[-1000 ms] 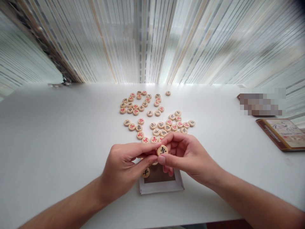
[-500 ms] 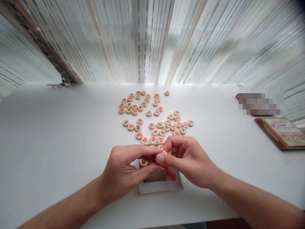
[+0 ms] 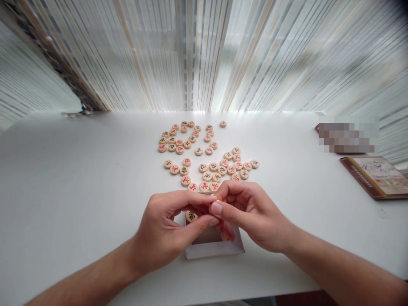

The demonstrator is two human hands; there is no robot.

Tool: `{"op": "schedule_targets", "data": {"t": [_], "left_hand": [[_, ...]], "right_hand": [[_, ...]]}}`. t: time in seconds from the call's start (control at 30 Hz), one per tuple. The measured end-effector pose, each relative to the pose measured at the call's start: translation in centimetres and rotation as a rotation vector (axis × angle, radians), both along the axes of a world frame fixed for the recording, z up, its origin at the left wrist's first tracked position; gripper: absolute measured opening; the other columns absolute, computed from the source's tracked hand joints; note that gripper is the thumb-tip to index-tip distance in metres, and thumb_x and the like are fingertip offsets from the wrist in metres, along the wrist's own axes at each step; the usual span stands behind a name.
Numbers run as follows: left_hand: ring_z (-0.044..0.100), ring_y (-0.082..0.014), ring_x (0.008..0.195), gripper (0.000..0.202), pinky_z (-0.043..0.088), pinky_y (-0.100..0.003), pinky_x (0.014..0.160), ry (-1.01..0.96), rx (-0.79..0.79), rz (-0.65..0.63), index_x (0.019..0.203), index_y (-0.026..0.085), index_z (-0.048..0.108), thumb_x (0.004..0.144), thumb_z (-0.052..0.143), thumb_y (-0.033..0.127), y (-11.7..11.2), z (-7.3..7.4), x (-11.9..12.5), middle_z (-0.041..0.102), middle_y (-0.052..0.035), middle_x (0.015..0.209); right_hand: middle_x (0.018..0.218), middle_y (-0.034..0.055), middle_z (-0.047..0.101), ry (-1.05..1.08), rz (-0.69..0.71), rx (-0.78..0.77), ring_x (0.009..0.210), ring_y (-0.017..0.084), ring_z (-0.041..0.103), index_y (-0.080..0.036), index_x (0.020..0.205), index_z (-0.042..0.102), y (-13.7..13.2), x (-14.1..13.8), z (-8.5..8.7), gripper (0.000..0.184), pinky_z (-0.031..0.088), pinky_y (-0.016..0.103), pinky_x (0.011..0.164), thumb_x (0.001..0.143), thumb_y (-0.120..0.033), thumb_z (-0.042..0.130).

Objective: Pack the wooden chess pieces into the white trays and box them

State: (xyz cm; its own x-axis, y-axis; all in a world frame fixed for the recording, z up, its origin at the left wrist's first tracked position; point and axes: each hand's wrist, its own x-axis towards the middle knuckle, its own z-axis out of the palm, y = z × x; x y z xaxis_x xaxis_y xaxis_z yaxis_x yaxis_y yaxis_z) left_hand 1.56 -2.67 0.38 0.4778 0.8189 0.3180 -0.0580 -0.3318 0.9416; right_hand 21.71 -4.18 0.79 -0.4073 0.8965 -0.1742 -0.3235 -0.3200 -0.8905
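My left hand (image 3: pixel 167 229) and my right hand (image 3: pixel 248 212) meet fingertip to fingertip above a small white cardboard box (image 3: pixel 213 248) near the table's front edge. Both are pinched together on a round wooden chess piece (image 3: pixel 218 199), of which only a sliver shows between the thumbs. Another piece with a black character (image 3: pixel 191 216) lies in the box under my left fingers. Many round wooden pieces (image 3: pixel 207 157) with red or black characters lie scattered on the white table (image 3: pixel 79 178) just beyond my hands.
A brown-edged booklet or box lid (image 3: pixel 378 176) lies at the right of the table, with a blurred-out object (image 3: pixel 347 138) behind it. Striped light curtains hang behind the table's far edge.
The piece with a black character, held face up a second ago, has been turned and lowered between my fingertips, so its face is hidden. Both hands dropped slightly toward the box.
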Motion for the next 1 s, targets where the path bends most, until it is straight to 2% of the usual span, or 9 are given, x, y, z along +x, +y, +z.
{"op": "schedule_targets", "data": {"t": [0.17, 0.37, 0.57, 0.77, 1.0], "left_hand": [[0.082, -0.0122, 0.083, 0.031, 0.066, -0.017, 0.080, -0.066, -0.139, 0.034, 0.112, 0.019, 0.080, 0.089, 0.076, -0.001, -0.19, 0.11, 0.34, 0.086, -0.0006, 0.093], [0.083, -0.0111, 0.083, 0.031, 0.066, -0.015, 0.079, -0.090, -0.267, 0.004, 0.111, 0.023, 0.081, 0.092, 0.075, 0.000, -0.05, 0.23, 0.17, 0.086, 0.0008, 0.096], [0.083, -0.0153, 0.084, 0.022, 0.069, -0.021, 0.079, -0.070, -0.330, 0.026, 0.110, 0.021, 0.083, 0.095, 0.075, 0.008, -0.02, 0.14, -0.11, 0.085, -0.0021, 0.095], [0.082, -0.0141, 0.082, 0.018, 0.069, -0.019, 0.076, -0.064, -0.324, 0.078, 0.104, 0.021, 0.083, 0.092, 0.078, 0.009, 0.11, 0.28, 0.13, 0.086, -0.0018, 0.095], [0.082, -0.0151, 0.080, 0.018, 0.068, -0.019, 0.075, -0.058, -0.306, 0.082, 0.105, 0.019, 0.082, 0.091, 0.079, 0.008, 0.20, 0.21, 0.21, 0.085, -0.0031, 0.092]], "right_hand": [[0.069, -0.0006, 0.074, 0.040, -0.017, 0.007, 0.055, 0.009, 0.068, -0.014, 0.089, 0.075, 0.08, -0.16, 0.16, 0.022, 0.057, 0.015, 0.052, 0.080, -0.020, 0.094], [0.067, -0.0006, 0.076, 0.087, -0.008, -0.042, 0.056, 0.008, 0.070, -0.014, 0.088, 0.076, 0.03, -0.14, -0.03, 0.027, 0.058, 0.012, 0.054, 0.072, -0.007, 0.097], [0.071, -0.0019, 0.076, 0.092, -0.024, -0.074, 0.058, 0.008, 0.071, -0.016, 0.090, 0.076, 0.06, -0.26, -0.13, 0.035, 0.060, 0.013, 0.055, 0.067, 0.000, 0.097], [0.073, -0.0011, 0.076, 0.045, -0.016, -0.090, 0.058, 0.008, 0.070, -0.015, 0.089, 0.072, 0.29, -0.29, 0.07, 0.039, 0.060, 0.014, 0.056, 0.063, -0.005, 0.100], [0.070, 0.0002, 0.074, -0.037, -0.066, -0.010, 0.061, 0.012, 0.070, -0.016, 0.089, 0.072, 0.38, -0.09, 0.02, 0.038, 0.062, 0.018, 0.056, 0.067, -0.023, 0.102]]}}
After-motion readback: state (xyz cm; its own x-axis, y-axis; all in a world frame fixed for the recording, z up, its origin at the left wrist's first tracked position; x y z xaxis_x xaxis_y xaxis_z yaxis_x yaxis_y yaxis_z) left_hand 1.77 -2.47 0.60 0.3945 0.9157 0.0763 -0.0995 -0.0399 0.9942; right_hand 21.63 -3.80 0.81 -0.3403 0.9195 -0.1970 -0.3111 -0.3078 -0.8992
